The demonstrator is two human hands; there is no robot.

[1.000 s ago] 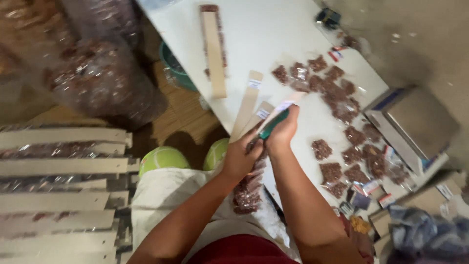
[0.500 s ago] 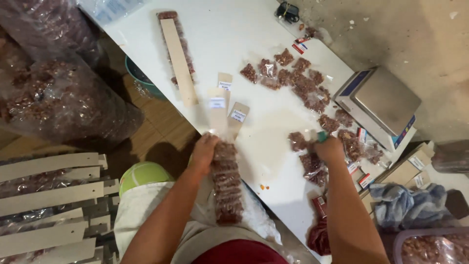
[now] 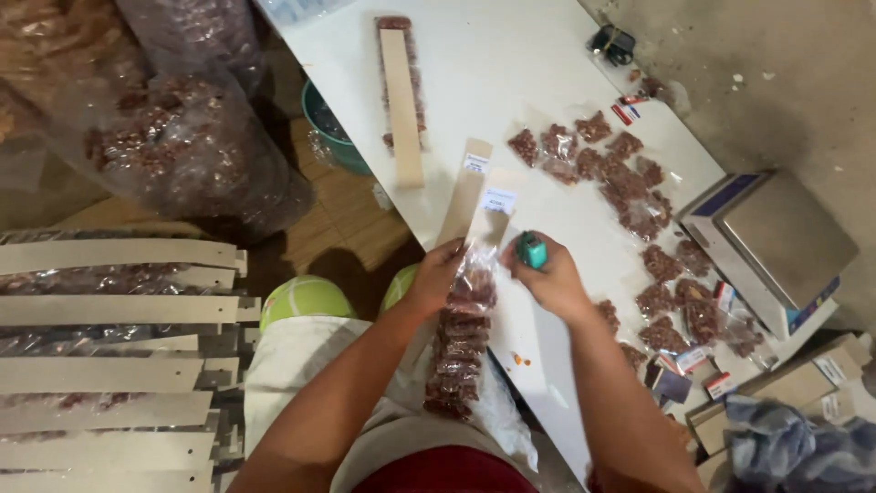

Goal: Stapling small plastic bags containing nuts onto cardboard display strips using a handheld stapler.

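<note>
The left hand (image 3: 436,278) pinches the upper end of a long cardboard strip (image 3: 464,301) hung with small clear packets of brown nuts, fingers closed on it at the table's (image 3: 511,64) near edge, while the lower half of the strip dangles over the lap toward 6 o'clock. The right hand (image 3: 547,278) sits just beside it at 3 o'clock, fingers curled tight around a small teal stapler (image 3: 531,249) whose nose points at the strip's top packet. The risk, as I judge it, is the hanging weight: with only a fingertip pinch at the top, the strip could swing or slip, and a staple would then land crooked or miss the cardboard. A thumb lying close under the stapler's mouth could also be caught. At 1 to 3 o'clock loose nut packets (image 3: 630,183) lie scattered near a scale (image 3: 776,237); a wide elbow sweep might push some off. Blank label strips (image 3: 474,183) at 12 o'clock lie near the edge too.
</note>
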